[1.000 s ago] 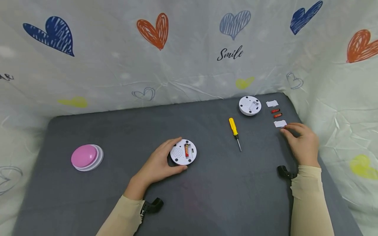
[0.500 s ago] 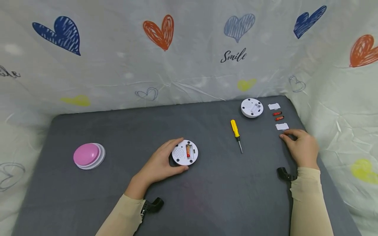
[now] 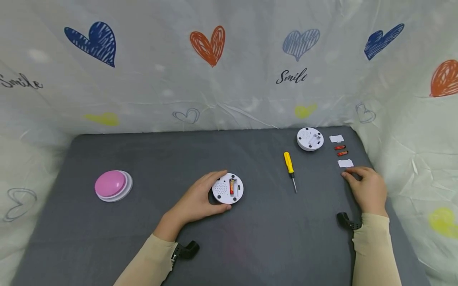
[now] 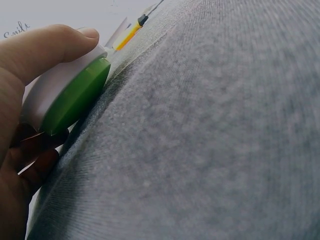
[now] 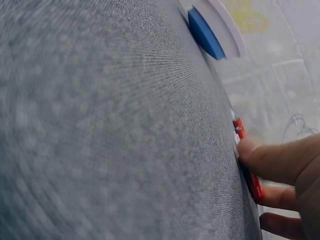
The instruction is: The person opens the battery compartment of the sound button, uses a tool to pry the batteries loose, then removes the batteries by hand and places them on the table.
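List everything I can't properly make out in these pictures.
Head view: the battery at the right hand, hidden by the fingers; the right wrist view shows part of it, the thumb covering the rest.
Head view: markings on the loose batteries, too small.
Left wrist view: the slot in the white disc, facing away.
Head view: the rightmost orange heart, cut off by the right edge.

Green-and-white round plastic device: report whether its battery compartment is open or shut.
Open: the head view shows a red cylindrical battery uncovered inside the compartment.
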`<state>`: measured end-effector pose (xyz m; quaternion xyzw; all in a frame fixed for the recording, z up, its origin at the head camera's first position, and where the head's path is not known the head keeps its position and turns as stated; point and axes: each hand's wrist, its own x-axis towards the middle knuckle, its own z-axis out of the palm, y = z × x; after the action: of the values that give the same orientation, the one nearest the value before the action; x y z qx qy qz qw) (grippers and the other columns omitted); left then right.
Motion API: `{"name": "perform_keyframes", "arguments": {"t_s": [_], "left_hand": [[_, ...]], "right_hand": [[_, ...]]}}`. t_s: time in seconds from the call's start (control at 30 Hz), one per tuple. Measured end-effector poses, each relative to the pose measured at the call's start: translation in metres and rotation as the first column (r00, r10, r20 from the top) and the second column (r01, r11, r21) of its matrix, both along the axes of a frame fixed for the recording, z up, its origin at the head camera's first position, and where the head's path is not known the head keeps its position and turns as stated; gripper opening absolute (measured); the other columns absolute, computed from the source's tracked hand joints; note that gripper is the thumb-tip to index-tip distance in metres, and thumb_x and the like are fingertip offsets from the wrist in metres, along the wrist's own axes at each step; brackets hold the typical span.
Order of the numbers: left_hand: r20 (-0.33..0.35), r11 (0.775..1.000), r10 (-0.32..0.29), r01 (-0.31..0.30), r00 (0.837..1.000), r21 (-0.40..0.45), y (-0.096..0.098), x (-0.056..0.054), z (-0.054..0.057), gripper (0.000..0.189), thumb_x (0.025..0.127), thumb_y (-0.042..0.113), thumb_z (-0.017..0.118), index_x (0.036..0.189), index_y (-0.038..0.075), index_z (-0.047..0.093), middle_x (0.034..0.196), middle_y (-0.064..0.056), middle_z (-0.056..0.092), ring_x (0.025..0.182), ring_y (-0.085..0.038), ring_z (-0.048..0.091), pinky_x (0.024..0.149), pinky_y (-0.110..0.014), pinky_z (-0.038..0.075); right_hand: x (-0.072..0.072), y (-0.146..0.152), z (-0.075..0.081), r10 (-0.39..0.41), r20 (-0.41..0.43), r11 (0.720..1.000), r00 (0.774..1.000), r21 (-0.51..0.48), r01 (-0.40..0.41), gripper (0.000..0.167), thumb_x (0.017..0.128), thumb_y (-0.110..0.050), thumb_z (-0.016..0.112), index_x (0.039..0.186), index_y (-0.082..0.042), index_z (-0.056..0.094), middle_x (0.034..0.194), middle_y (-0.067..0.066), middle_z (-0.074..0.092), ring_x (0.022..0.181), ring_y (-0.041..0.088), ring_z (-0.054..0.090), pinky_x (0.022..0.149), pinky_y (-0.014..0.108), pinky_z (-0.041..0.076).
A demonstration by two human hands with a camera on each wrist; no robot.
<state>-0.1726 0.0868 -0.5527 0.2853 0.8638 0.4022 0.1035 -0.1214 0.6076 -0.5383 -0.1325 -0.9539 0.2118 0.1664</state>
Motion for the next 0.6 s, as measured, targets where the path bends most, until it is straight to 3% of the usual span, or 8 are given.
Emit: {"name": "perform_keyframes", "arguments": {"t_s": [0.2,0.37,0.5,0.6], "left_hand": [[0.011,1.0,0.0,0.0,1.0,0.002,0.001,0.0,0.002,0.101,0.085,0.044,0.096,0.168,0.019,0.045,0.165,-0.004,0.049,0.152,-0.03,0.047,0.12,-0.06,0.041],[-0.005,1.0,-0.008,0.008,1.0,-0.002,0.0,-0.001,0.002,0.101,0.085,0.045,0.096,0.168,0.017,0.045,0.165,-0.004,0.05,0.152,-0.03,0.047,0.121,-0.06,0.04],[-0.013,1.0,-0.019,0.019,1.0,-0.016,-0.001,0.0,-0.001,0.101,0.085,0.047,0.095,0.168,0.019,0.045,0.165,-0.001,0.05,0.152,-0.028,0.046,0.121,-0.059,0.04],[-0.02,0.999,-0.031,0.03,0.999,-0.019,-0.003,0.0,0.0,0.101,0.085,0.048,0.095,0.168,0.02,0.045,0.164,0.0,0.051,0.152,-0.028,0.047,0.121,-0.059,0.04]], "right_hand": [[-0.002,-0.005,0.003,-0.031,-0.096,0.997,0.995,-0.072,0.024,0.027,0.1,-0.02,0.082,0.115,0.002,0.083,0.12,0.025,0.073,0.114,0.047,0.067,0.095,0.064,0.049],[-0.012,-0.035,0.013,0.054,-0.236,0.998,0.97,-0.013,-0.059,0.025,0.095,-0.013,0.088,0.114,0.001,0.083,0.115,0.022,0.075,0.101,0.043,0.07,0.084,0.057,0.05],[-0.021,-0.079,0.019,0.25,-0.303,0.966,0.92,0.017,-0.257,0.031,0.088,-0.008,0.093,0.117,0.0,0.082,0.116,0.019,0.076,0.102,0.038,0.072,0.086,0.052,0.052],[-0.027,-0.122,0.019,0.43,-0.333,0.892,0.839,0.013,-0.452,0.036,0.085,-0.007,0.095,0.118,-0.001,0.082,0.117,0.014,0.076,0.109,0.034,0.072,0.095,0.047,0.053]]}}
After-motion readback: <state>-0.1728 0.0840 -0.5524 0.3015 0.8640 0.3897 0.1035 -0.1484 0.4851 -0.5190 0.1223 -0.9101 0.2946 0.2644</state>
